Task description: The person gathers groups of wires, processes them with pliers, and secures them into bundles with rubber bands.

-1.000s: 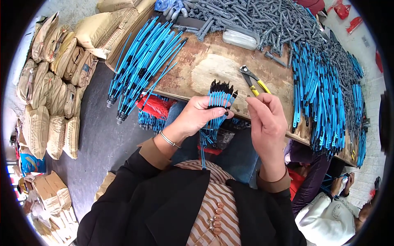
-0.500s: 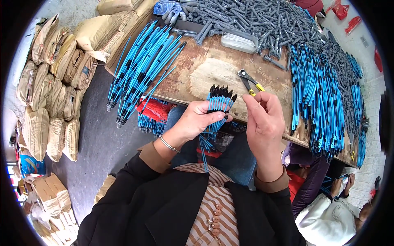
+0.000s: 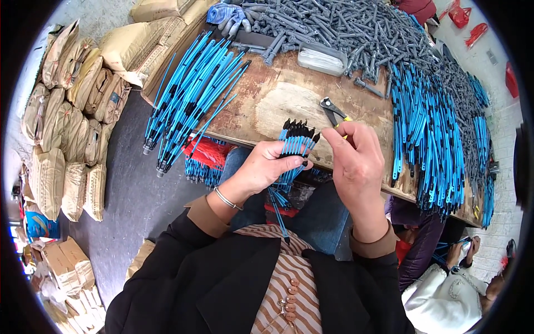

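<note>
Item: bundle of blue rods with black tips (image 3: 295, 146), held over the lap at the near edge of the wooden workbench (image 3: 278, 106). I log the left hand (image 3: 266, 168) as wrapped closed around the bundle's middle, black tips fanned upward. The right hand (image 3: 356, 161) is pinched shut just beside the tips; I cannot tell whether it holds a single rod or only touches the fan.

Step, as I judge it: gathering or evening up rods into one handful. The next move would call for a firm left-hand clasp while the right fingers work at one tip without spreading the rest.

Nearby stock: loose sheaf of blue rods (image 3: 192, 97) on the bench's left part, overhanging the edge; long row of blue rods (image 3: 425, 139) along the right; heap of grey parts (image 3: 345, 28) at the far side; pliers with yellow handles (image 3: 334, 111) beyond the right hand; clear flat box (image 3: 321, 60); blue glove (image 3: 225, 15).

Packages: tan sacks (image 3: 67, 128) stacked on the floor, far left, rounded and close-packed; larger tan sacks (image 3: 133, 47) at the bench's left corner; brown cardboard boxes (image 3: 64, 267) lower left; red bags (image 3: 467, 19) top right.
</note>
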Available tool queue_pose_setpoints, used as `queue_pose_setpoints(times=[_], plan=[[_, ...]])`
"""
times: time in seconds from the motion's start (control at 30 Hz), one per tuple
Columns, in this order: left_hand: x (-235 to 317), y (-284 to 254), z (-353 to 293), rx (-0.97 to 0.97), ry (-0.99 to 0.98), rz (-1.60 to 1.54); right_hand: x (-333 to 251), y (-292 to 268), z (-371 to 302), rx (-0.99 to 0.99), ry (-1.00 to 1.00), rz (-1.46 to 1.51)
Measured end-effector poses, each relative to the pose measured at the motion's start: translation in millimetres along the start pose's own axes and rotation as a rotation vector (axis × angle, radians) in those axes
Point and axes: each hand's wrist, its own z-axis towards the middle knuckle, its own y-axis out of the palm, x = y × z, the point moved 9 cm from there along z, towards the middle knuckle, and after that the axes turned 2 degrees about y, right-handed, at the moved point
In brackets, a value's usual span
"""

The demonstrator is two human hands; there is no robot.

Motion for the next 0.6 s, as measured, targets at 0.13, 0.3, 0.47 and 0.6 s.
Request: queue_pose_setpoints(times=[0.13, 0.3, 0.47, 0.6], plan=[[-1.3, -1.6, 1.1, 0.01, -0.028, -0.006, 2.6, 4.4, 1.7, -0.027, 0.025, 0.045], [3.0, 0.9, 4.3, -0.022, 0.002, 0.023, 13.6, 13.0, -2.9, -0.033, 0.153, 0.106], [-1.8, -0.4, 7.7, -0.049, -0.072, -0.064, 39.2, 25.4, -5.1, -0.07, 0.303, 0.454], [-5.2, -1.2, 7.8, -0.046, -0.098, -0.107, 37.9, 24.0, 1.4, -0.105, 0.194, 0.416]])
